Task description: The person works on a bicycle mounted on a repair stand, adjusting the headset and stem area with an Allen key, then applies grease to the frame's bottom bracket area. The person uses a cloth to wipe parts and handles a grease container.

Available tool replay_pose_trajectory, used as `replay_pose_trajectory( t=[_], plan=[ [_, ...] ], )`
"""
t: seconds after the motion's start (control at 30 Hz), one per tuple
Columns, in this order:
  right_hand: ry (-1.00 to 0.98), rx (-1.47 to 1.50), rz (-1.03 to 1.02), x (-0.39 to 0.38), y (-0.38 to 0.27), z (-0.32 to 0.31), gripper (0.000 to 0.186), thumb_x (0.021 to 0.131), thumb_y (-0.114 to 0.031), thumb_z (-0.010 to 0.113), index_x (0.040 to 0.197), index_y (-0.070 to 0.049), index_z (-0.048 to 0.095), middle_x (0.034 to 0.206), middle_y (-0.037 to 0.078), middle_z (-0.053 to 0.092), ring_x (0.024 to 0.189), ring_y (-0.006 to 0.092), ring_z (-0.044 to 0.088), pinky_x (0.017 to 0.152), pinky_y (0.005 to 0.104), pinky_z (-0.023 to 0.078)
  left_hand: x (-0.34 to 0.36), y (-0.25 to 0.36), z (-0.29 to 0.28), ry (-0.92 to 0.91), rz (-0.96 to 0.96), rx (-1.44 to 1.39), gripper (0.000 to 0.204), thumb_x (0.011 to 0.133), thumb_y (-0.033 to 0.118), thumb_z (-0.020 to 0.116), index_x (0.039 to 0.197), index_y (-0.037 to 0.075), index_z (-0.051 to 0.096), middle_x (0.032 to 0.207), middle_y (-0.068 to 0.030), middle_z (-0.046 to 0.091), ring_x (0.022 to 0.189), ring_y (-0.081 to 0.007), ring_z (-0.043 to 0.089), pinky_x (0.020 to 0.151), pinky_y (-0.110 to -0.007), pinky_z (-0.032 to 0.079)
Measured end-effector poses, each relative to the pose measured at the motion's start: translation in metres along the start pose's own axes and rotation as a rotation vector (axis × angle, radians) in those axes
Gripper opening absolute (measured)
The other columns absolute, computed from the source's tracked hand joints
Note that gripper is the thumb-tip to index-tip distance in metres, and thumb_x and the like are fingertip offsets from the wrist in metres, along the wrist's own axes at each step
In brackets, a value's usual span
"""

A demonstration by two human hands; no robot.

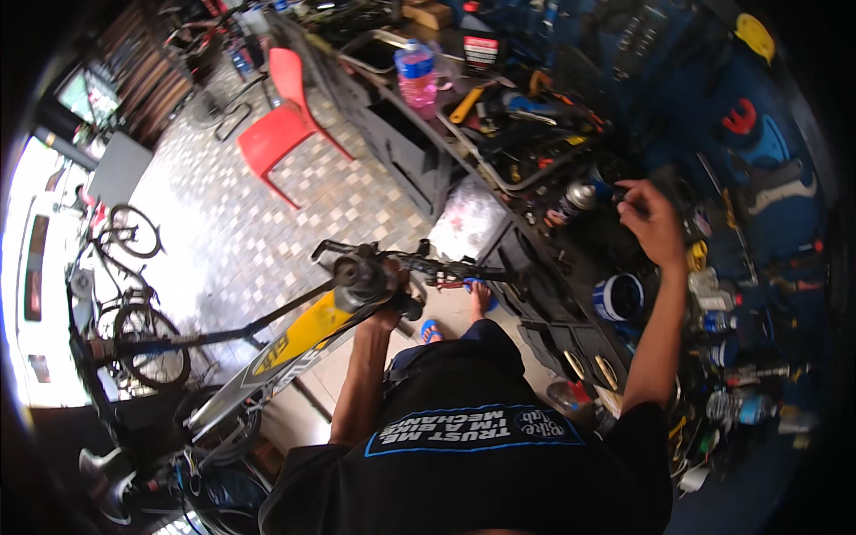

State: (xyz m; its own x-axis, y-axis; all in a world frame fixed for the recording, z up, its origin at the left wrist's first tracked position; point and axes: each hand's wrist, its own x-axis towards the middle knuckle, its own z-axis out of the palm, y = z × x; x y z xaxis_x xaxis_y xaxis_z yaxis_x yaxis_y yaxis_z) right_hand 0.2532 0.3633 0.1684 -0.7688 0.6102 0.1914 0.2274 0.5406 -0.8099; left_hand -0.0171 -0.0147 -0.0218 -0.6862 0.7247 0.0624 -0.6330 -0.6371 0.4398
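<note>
A yellow, grey and black bicycle frame (308,334) slants in from the lower left, its front end near my body. My left hand (390,308) is closed around that front end, by the dark round head part (358,276); several of its fingers are hidden. Handlebar parts and cables (446,267) stretch to the right of it. Out over the cluttered bench, my right hand (651,218) has its fingers curled together beside dark items. Whatever it may hold is too dark to tell. A spray can (581,196) stands just left of its fingers.
On the bench are a tool tray (526,183), a bottle of pink liquid (416,76) and a blue-and-white tub (618,297). A red chair (281,134) stands on the tiled floor, with another bicycle (134,303) at far left. Tools hang on the blue wall (713,116).
</note>
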Motion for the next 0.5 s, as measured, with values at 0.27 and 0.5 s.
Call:
replay_pose_trajectory(
  t=[0.27, 0.5],
  plan=[
    [-0.447, -0.006, -0.771, 0.015, -0.237, 0.114, 0.046, 0.083, -0.007, 0.080, 0.127, -0.002, 0.068, 0.123, 0.013, 0.074, 0.108, 0.0273, 0.074, 0.090, 0.0366, 0.060, 0.011, 0.003, 0.008, 0.265, -0.175, -0.076, 0.022, 0.097, 0.037, 0.071, 0.106, 0.017, 0.066, 0.093, -0.0025, 0.065, 0.086, -0.0214, 0.064, 0.076, -0.041, 0.060],
    [-0.534, -0.135, -0.913, 0.041, -0.251, 0.169, 0.040, 0.088, -0.022, 0.080, 0.124, -0.006, 0.071, 0.113, 0.013, 0.074, 0.099, 0.0337, 0.072, 0.086, 0.0417, 0.058, 0.010, 0.000, 0.020, 0.072, -0.228, -0.175, 0.073, 0.098, 0.076, 0.040, 0.127, 0.015, 0.068, 0.109, -0.0074, 0.076, 0.090, -0.0217, 0.075, 0.073, -0.039, 0.065]
  ],
)
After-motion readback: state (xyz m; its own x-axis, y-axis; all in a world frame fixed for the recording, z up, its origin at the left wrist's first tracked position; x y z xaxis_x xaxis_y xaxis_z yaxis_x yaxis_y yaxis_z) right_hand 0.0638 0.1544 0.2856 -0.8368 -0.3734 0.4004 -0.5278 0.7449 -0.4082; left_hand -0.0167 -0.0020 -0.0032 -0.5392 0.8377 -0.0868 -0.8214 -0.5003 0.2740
